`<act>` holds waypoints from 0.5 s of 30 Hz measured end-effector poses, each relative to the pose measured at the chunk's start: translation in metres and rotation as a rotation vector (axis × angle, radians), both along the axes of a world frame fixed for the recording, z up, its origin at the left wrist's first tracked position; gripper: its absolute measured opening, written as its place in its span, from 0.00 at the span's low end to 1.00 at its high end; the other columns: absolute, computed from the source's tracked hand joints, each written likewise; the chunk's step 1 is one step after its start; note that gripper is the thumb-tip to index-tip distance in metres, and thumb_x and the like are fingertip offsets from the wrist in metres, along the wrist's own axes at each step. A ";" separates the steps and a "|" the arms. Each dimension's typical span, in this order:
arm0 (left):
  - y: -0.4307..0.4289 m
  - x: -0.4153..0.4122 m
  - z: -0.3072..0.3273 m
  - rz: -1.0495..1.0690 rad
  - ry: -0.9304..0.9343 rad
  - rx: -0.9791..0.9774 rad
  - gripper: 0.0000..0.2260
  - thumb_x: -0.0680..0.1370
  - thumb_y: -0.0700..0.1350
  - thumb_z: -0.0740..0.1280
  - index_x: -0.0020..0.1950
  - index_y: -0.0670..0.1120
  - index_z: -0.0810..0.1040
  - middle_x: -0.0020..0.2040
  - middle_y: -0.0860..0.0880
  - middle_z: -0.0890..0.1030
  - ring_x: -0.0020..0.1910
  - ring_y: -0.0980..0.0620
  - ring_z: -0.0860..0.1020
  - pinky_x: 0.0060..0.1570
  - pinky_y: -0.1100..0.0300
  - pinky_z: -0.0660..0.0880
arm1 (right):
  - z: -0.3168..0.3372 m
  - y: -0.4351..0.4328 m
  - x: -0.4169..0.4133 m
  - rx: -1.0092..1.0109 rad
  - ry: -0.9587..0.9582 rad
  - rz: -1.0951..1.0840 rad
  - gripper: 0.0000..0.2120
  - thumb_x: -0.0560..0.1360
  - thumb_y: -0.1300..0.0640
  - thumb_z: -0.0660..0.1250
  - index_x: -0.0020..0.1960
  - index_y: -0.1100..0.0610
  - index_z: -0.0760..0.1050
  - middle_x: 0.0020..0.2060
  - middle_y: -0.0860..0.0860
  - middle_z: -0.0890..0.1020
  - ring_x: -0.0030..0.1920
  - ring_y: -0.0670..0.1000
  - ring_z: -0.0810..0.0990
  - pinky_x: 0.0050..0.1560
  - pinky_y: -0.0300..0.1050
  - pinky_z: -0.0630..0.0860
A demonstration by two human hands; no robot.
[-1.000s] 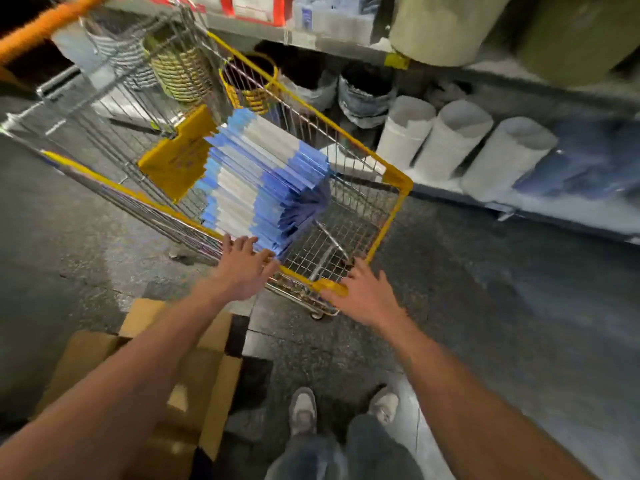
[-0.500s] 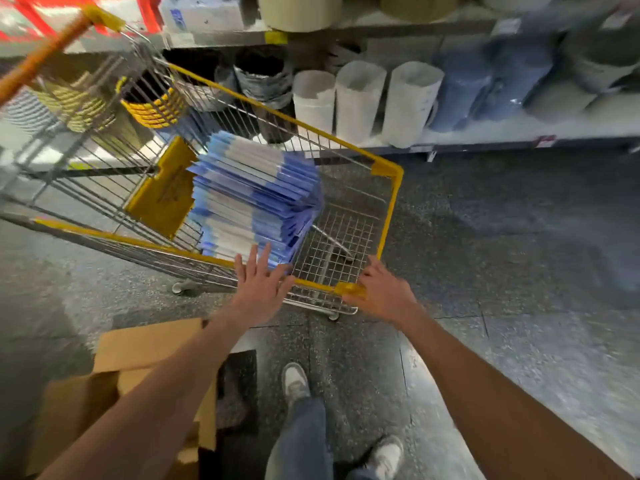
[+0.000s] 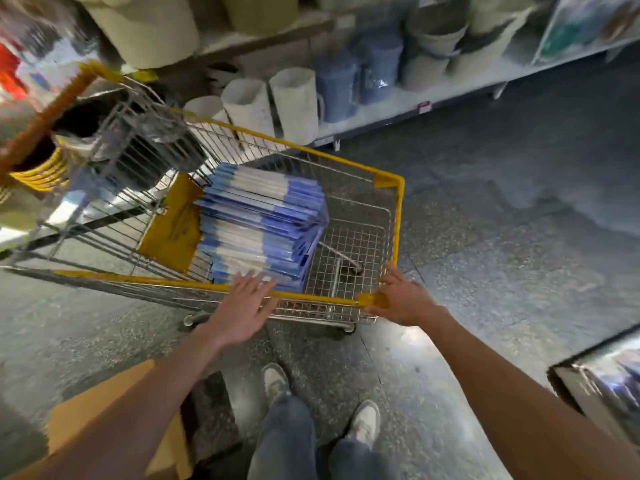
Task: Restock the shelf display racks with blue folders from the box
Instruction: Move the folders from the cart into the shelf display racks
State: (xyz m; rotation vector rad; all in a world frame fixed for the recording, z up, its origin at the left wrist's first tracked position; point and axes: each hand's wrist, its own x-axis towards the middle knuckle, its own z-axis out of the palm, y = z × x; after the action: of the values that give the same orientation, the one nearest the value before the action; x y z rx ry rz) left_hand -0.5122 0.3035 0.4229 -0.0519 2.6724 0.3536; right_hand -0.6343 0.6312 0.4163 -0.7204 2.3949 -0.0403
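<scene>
At centre frame, the left hand is stretching open-fingered over the cart rim beside the blue folders; the right hand is gripping that rim's corner.

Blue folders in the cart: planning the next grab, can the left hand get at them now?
Probably yes. The left hand is open, its fingers over the cart's yellow rim, right at the near end of the blue folders; nothing covers the stack.

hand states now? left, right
Left hand: open, fingers straight, over the cart rim by the folders.
Right hand: grips the cart's near corner.
</scene>
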 end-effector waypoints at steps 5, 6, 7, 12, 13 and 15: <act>0.043 -0.022 0.003 -0.124 -0.004 -0.157 0.45 0.72 0.74 0.31 0.81 0.54 0.58 0.83 0.46 0.48 0.82 0.44 0.42 0.78 0.41 0.35 | -0.005 0.081 0.033 -0.052 -0.028 -0.222 0.30 0.76 0.31 0.59 0.72 0.46 0.71 0.74 0.49 0.69 0.80 0.52 0.36 0.75 0.64 0.58; 0.056 -0.024 0.003 -0.165 0.020 -0.147 0.44 0.73 0.73 0.31 0.80 0.55 0.61 0.83 0.47 0.49 0.82 0.46 0.43 0.78 0.41 0.36 | -0.006 0.096 0.040 -0.055 -0.024 -0.269 0.32 0.75 0.29 0.57 0.72 0.47 0.72 0.73 0.48 0.71 0.80 0.52 0.35 0.75 0.64 0.59; 0.070 -0.027 0.003 -0.201 0.039 -0.127 0.45 0.73 0.74 0.29 0.79 0.55 0.64 0.83 0.48 0.50 0.82 0.47 0.44 0.78 0.42 0.36 | -0.006 0.111 0.048 -0.050 -0.010 -0.309 0.37 0.73 0.25 0.53 0.71 0.48 0.72 0.73 0.48 0.71 0.80 0.52 0.35 0.75 0.63 0.61; 0.132 -0.045 0.003 -0.330 0.097 -0.030 0.47 0.73 0.73 0.26 0.72 0.55 0.72 0.82 0.51 0.55 0.82 0.49 0.47 0.79 0.46 0.41 | -0.009 0.170 0.081 -0.068 0.066 -0.483 0.48 0.69 0.21 0.43 0.73 0.54 0.69 0.73 0.51 0.71 0.80 0.53 0.38 0.75 0.59 0.62; 0.145 -0.050 0.005 -0.350 0.085 -0.021 0.44 0.74 0.73 0.29 0.70 0.55 0.73 0.82 0.51 0.57 0.82 0.49 0.48 0.79 0.46 0.43 | -0.009 0.180 0.087 -0.078 0.063 -0.530 0.40 0.75 0.28 0.50 0.74 0.55 0.68 0.73 0.52 0.70 0.80 0.54 0.38 0.76 0.58 0.61; 0.174 -0.061 0.008 -0.404 0.093 -0.015 0.42 0.74 0.72 0.31 0.68 0.55 0.74 0.80 0.51 0.62 0.80 0.49 0.54 0.78 0.46 0.48 | -0.008 0.204 0.096 -0.093 0.053 -0.602 0.30 0.81 0.38 0.57 0.74 0.58 0.67 0.73 0.54 0.70 0.80 0.55 0.38 0.77 0.58 0.58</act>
State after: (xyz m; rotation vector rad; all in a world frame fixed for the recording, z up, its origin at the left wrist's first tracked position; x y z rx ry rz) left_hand -0.5731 0.4775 0.4310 0.5035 2.6904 0.2086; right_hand -0.5381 0.8350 0.4079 -0.0171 2.5879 -0.3859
